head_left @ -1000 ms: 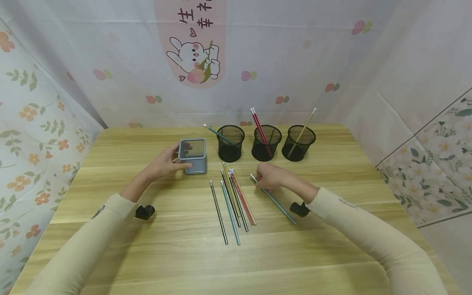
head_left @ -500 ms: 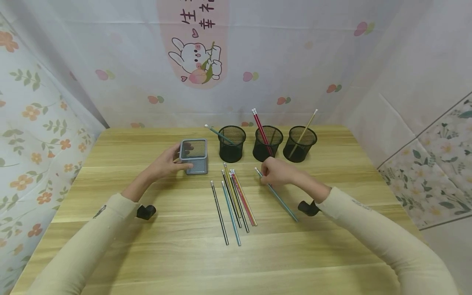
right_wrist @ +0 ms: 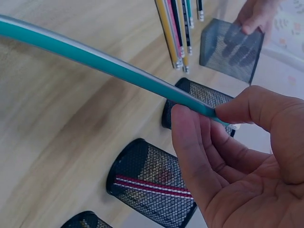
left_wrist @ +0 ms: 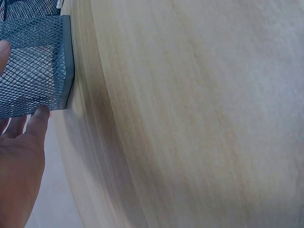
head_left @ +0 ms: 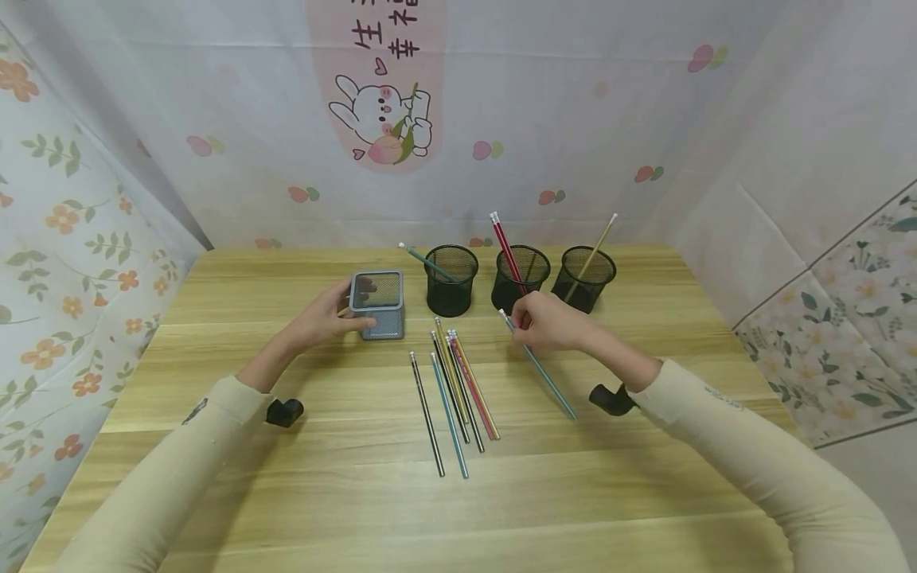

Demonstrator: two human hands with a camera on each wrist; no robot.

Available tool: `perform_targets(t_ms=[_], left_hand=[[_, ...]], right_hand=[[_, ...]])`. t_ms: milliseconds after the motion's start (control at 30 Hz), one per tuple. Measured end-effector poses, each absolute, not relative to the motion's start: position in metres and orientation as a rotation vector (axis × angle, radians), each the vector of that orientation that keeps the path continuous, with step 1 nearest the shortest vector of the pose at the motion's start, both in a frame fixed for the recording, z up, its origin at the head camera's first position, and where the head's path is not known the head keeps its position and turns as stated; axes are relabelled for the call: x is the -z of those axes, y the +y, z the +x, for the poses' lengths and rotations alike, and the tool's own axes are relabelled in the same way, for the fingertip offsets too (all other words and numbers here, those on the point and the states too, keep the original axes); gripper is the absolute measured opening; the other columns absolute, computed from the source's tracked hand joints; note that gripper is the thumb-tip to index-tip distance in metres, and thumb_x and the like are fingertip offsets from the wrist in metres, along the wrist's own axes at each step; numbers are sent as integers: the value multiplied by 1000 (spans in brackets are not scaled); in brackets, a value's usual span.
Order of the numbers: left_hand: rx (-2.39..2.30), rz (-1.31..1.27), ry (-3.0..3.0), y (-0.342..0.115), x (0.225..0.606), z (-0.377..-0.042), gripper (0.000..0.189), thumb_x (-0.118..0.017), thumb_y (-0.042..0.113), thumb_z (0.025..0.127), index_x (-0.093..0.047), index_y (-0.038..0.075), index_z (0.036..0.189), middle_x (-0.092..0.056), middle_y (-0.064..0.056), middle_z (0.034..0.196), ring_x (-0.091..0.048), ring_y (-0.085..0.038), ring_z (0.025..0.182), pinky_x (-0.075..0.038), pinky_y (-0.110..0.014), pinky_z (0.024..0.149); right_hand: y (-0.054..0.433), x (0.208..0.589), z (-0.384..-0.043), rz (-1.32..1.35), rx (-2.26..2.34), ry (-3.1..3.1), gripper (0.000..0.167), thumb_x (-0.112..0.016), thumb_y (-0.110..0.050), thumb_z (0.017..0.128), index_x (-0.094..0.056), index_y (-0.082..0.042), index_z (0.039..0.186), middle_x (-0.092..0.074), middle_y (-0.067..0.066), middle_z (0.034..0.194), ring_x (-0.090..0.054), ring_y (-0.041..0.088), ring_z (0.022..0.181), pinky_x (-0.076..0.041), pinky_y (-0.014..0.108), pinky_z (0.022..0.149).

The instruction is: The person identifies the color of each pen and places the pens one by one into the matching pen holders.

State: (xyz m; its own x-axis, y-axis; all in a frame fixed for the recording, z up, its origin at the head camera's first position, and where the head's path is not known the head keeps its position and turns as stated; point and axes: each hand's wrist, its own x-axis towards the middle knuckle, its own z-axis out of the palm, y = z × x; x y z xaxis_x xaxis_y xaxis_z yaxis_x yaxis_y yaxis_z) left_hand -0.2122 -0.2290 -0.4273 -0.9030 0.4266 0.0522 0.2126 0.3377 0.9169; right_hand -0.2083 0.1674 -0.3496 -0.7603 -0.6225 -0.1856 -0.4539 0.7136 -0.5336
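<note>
My left hand (head_left: 322, 320) holds the grey square mesh pencil holder (head_left: 385, 321) from its left side, thumb on the near face and fingers behind it. The holder stands on the table, and no pencil shows in it. My right hand (head_left: 548, 322) pinches a teal pencil (right_wrist: 104, 69) near its eraser end, between thumb and index finger. In the head view that pencil slants down to the right, its far end over the wood. Several loose pencils (head_left: 458, 398), black, blue, gold and pink, lie side by side between the hands.
Three round black mesh cups stand in a row at the back: the left cup (head_left: 450, 298) bears a teal pencil, the middle cup (head_left: 507, 296) red ones, the right cup (head_left: 586, 293) a gold one. A patterned curtain (head_left: 573, 119) hangs behind the table (head_left: 430, 525).
My right hand has moved up and right with the teal pencil, now close in front of the middle and right cups. The left hand and grey holder have stayed in place.
</note>
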Motion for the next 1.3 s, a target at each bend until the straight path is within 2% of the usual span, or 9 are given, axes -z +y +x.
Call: perform_targets(t_ms=[333,767,1300], left_hand=[[-1608,584,2389,-230,428,-212,68,-75,6,94,-37,-6,149,-39,-26,151,-33,-46,142,-27,-61,114],[-1601,577,2395,-230,428,-213,68,-75,6,93,-37,-5,149,-40,-26,151,-34,-46,141,-27,-61,114],[-1608,581,2388,-230,428,-213,67,-75,5,93,-38,-5,148,-40,-26,151,-34,-47,141,-28,-61,114]], right_hand=[[165,340,-211,-838,720,2566,6,-62,-1,94,-63,-3,88,-64,4,73,-57,16,57,-49,31,56],[160,328,-213,-827,778,2640,3,-63,-4,95,-63,-3,93,-66,3,81,-63,19,74,-50,35,66],[150,305,-217,-875,905,2755,3,-64,-4,94,-63,-2,96,-68,7,87,-64,20,79,-54,36,68]])
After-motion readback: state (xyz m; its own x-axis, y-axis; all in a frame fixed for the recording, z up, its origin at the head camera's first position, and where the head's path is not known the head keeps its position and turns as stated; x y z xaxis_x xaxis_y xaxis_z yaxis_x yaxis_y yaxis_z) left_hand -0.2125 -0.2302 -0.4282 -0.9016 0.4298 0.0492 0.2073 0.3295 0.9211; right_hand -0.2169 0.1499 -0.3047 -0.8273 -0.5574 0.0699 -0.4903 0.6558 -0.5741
